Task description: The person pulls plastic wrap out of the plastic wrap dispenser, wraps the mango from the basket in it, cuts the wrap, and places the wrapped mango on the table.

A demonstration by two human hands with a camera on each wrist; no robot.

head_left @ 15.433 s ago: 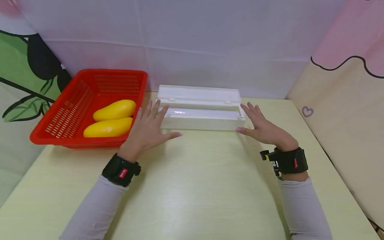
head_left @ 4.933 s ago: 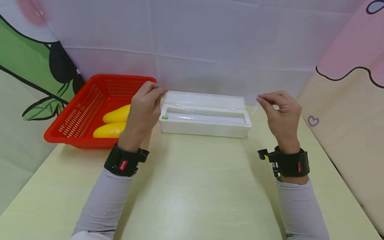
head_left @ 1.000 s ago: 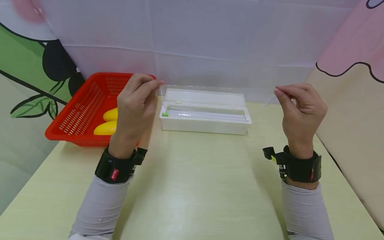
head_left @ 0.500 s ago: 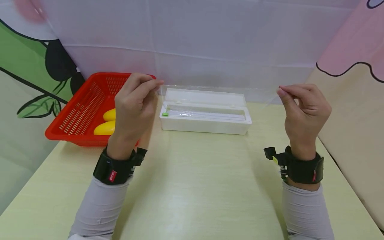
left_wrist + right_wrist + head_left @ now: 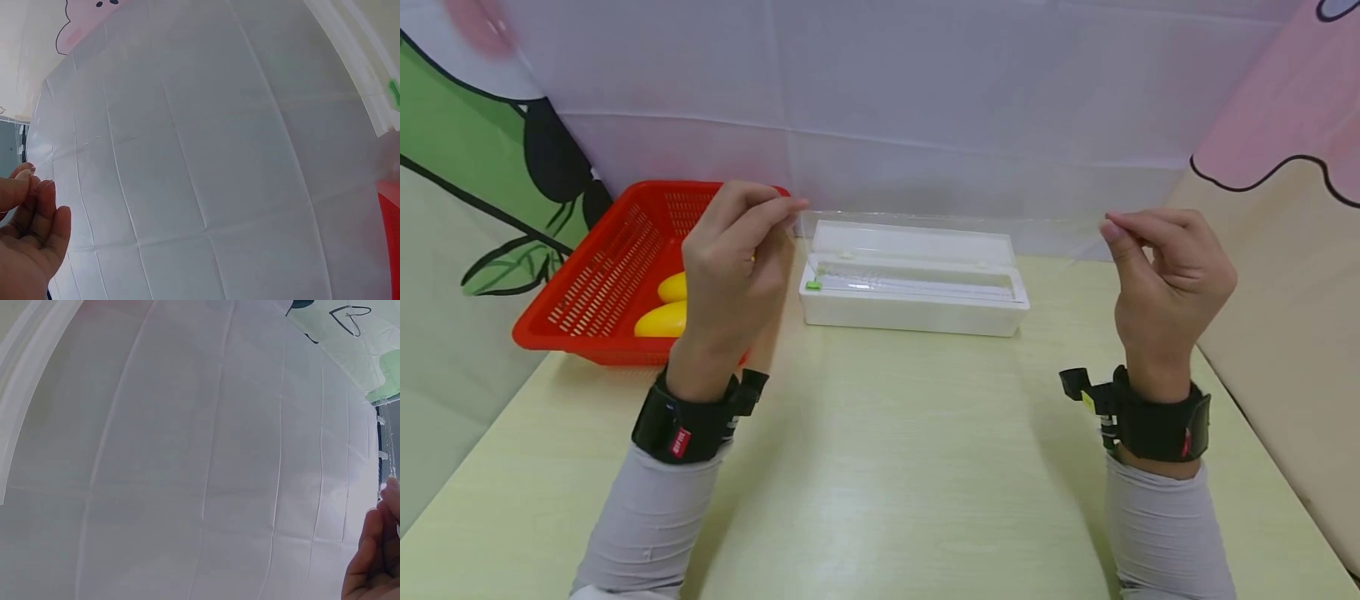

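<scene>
Clear cling film (image 5: 955,219) stretches between my hands, its upper edge a thin shiny line over a white dispenser box (image 5: 913,312). Thumb and fingers of my left hand (image 5: 730,271) pinch its left corner, just right of the red basket. My right hand (image 5: 1176,292) pinches the other corner, raised to the right of the box. The box lid (image 5: 913,242) stands raised at the back, and a green slider (image 5: 813,286) sits at the left end. Both wrist views show pinched fingertips, on the left hand (image 5: 34,225) and the right hand (image 5: 375,550).
A red plastic basket (image 5: 576,287) stands on the left of the pale table (image 5: 925,467). Yellow mango-shaped fruits (image 5: 661,321) lie inside it, partly hidden behind my left hand. A light cloth (image 5: 925,100) hangs behind the box.
From spread fingers beside the box, both hands have come to pinch the cling film and lift it higher. Over the last second the right hand shifts slightly right; the left barely moves.
</scene>
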